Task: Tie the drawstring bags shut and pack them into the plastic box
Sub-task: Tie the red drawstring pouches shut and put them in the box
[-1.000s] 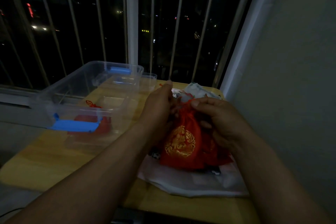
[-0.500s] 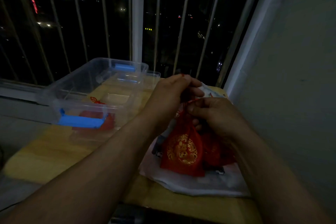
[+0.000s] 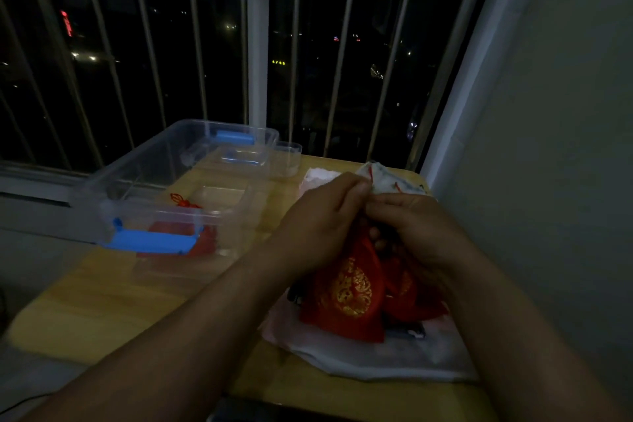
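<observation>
Tying judged in hand. Bag, at 3 o'clock on desk, is pinched at its neck by curled fingers of left hand and right hand. Next: knot to be cinched, bag carried to box at 10 o'clock.

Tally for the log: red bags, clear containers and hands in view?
Red drawstring bags: 3, one in the plastic box, held bag, one beside it
Clear containers: 2, plastic box, small tub
Hands: 2, left hand, right hand
Total: 7
</observation>
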